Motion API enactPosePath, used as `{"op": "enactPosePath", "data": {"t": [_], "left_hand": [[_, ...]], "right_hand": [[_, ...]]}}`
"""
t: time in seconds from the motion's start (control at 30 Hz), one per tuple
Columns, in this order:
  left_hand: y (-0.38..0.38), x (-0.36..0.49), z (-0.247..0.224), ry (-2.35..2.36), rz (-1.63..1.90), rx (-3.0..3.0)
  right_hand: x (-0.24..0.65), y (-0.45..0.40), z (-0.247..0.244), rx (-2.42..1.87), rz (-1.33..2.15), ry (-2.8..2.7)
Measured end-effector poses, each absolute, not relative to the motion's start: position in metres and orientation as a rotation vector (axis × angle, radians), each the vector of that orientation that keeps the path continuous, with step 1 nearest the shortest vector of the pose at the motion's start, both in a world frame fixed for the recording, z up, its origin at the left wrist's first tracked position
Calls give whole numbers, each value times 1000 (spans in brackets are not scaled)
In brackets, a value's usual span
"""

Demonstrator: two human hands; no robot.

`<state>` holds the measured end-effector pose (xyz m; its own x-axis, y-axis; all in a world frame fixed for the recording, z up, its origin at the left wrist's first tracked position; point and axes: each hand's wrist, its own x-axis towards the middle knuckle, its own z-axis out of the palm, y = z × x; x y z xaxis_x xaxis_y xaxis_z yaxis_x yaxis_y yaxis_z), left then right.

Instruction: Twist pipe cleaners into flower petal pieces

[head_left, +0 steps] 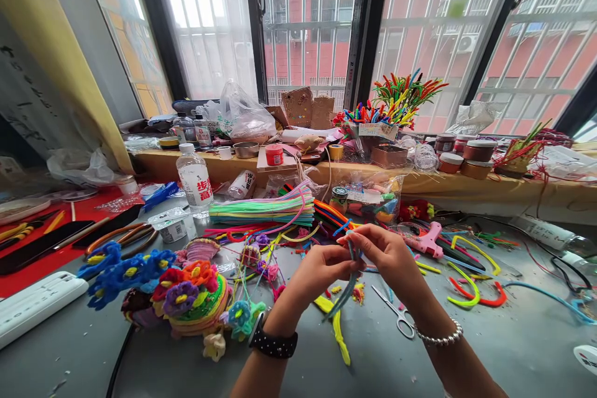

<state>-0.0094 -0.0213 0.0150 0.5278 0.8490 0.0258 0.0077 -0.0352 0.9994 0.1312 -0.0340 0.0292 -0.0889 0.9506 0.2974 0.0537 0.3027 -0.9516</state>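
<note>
Above the grey table, my left hand and my right hand meet, fingertips pinched together on a blue-grey pipe cleaner. One end of it hangs down below my left fingers, and a bright blue tip shows above them. The fingers hide the part between. Beneath my hands lies a yellow pipe cleaner on the tabletop. Small scissors rest to the right, close to my right wrist. Left of my hands sits a pot-like piece with fuzzy flowers in blue, red, orange and purple.
A bundle of pastel pipe cleaners lies behind my hands, beside a plastic bottle. At right are a pink glue gun and loose bent pipe cleaners. A white power strip is at far left. Jars and craft supplies crowd the window ledge.
</note>
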Motion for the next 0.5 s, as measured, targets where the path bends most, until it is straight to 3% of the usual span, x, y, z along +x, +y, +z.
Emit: {"op": "enactPosePath", "data": {"t": [0.5], "left_hand": [[-28,-11,23,711,588,1464]], "right_hand": [[130,-26,18,-670,1400,-826]]}}
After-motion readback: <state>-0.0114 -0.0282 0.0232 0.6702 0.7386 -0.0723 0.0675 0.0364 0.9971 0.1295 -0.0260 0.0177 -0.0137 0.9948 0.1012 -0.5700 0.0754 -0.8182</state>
